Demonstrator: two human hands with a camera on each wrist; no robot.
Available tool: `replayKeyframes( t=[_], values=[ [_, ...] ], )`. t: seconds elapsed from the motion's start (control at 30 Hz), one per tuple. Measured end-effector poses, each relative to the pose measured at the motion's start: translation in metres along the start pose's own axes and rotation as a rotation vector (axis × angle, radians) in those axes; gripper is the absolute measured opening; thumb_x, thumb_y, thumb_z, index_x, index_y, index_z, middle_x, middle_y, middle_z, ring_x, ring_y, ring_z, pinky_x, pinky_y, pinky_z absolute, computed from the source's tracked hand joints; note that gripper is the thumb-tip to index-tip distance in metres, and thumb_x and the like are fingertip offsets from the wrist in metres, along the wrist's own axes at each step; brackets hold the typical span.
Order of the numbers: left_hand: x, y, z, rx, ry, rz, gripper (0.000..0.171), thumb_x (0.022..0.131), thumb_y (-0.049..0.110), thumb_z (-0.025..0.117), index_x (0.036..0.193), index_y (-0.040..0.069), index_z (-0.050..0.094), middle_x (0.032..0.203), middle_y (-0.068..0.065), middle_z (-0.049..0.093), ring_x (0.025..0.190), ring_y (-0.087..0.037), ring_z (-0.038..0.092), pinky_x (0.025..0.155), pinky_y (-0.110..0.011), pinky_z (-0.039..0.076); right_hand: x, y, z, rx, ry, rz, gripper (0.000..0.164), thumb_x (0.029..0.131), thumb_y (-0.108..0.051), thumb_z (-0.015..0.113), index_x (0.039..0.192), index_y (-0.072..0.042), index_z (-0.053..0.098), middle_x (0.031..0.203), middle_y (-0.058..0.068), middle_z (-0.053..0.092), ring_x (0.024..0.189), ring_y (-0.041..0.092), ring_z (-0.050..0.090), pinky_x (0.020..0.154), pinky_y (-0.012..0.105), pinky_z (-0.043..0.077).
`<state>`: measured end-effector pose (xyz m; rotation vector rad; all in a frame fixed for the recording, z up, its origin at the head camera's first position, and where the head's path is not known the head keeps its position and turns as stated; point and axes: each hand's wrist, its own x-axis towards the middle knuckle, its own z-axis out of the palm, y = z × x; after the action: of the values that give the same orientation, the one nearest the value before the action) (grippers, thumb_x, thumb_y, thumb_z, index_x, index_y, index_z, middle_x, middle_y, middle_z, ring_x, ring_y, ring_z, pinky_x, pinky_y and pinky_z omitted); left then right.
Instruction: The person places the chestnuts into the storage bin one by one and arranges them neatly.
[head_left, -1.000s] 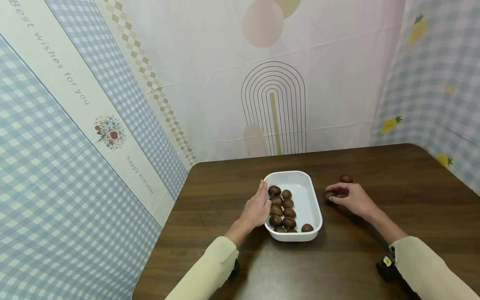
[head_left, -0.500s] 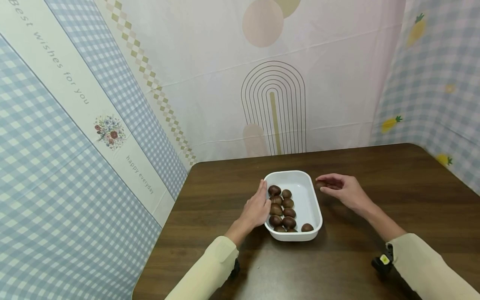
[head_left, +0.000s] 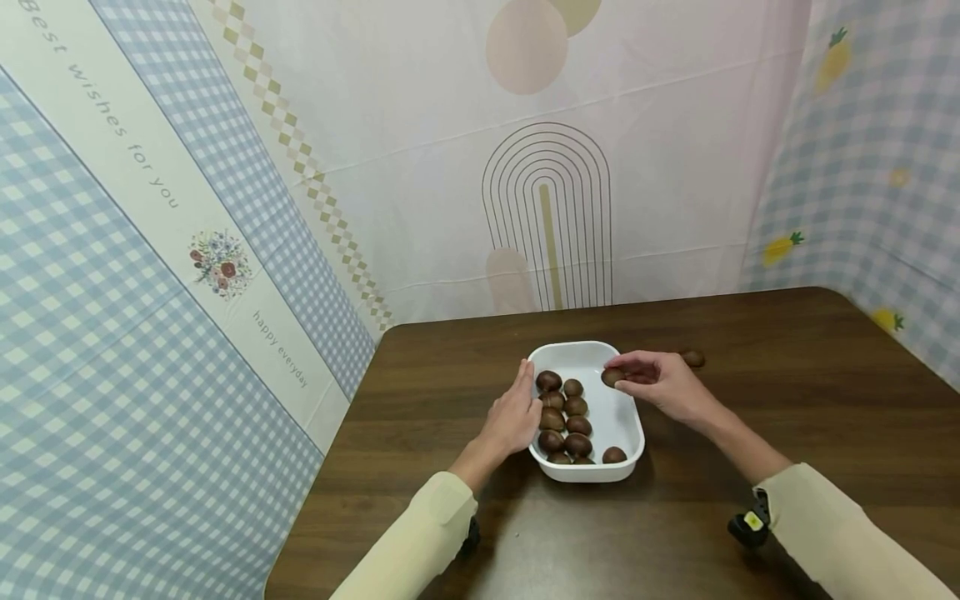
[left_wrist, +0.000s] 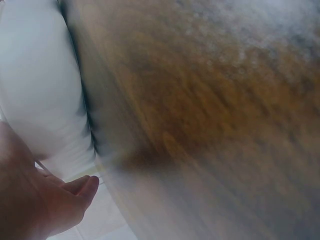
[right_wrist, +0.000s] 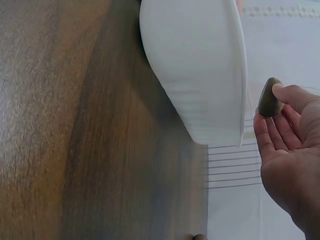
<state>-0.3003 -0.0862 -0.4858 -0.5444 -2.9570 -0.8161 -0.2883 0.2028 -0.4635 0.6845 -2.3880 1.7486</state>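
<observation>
A white rectangular dish stands on the wooden table, with two columns of brown chestnuts along its left side. One lone chestnut lies at its near right corner. My right hand pinches another chestnut between thumb and fingers above the dish's far right rim. The right wrist view shows this held chestnut raised clear of the rim. My left hand rests along the dish's left wall with straight fingers. Part of that hand is visible beside the wall in the left wrist view.
A loose chestnut lies on the table beyond my right hand, partly hidden by it. The brown table ends at a patterned cloth backdrop. Black wrist cameras sit under the sleeves.
My right hand has lifted a chestnut off the table right of the dish and carried it left, over the dish's rim. My left hand stays in place against the dish.
</observation>
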Motion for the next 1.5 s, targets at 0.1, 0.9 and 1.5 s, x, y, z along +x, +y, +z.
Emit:
replayKeyframes(
  t=[0.1, 0.9, 1.5],
  values=[
    [-0.001, 0.000, 0.000, -0.002, -0.003, 0.001, 0.068, 0.109, 0.022, 0.041, 0.172, 0.011, 0.017, 0.178, 0.000, 0.009, 0.148, -0.034, 0.045, 0.117, -0.054, 0.041, 0.001, -0.001, 0.004, -0.004, -0.033, -0.012, 0.031, 0.096, -0.001, 0.076, 0.127, 0.006, 0.072, 0.119, 0.023, 0.075, 0.104, 0.014, 0.073, 0.083, 0.021, 0.059],
    [0.000, -0.001, 0.000, 0.011, -0.004, -0.001, 0.068, 0.109, 0.023, 0.040, 0.172, 0.012, 0.015, 0.178, -0.001, 0.008, 0.150, -0.033, 0.043, 0.117, -0.054, 0.041, -0.003, -0.011, 0.023, -0.280, -0.211, -0.125, 0.027, 0.087, 0.000, 0.083, 0.114, 0.002, 0.077, 0.109, 0.004, 0.078, 0.098, 0.019, 0.072, 0.089, 0.040, 0.060],
    [0.001, -0.001, 0.001, 0.011, -0.005, -0.005, 0.068, 0.110, 0.023, 0.041, 0.172, 0.012, 0.015, 0.178, 0.000, 0.008, 0.151, -0.031, 0.041, 0.118, -0.053, 0.040, -0.001, -0.015, 0.031, -0.436, -0.374, -0.137, 0.022, 0.086, 0.000, 0.084, 0.107, -0.004, 0.080, 0.102, -0.001, 0.078, 0.095, 0.017, 0.072, 0.083, 0.042, 0.061]
  ],
)
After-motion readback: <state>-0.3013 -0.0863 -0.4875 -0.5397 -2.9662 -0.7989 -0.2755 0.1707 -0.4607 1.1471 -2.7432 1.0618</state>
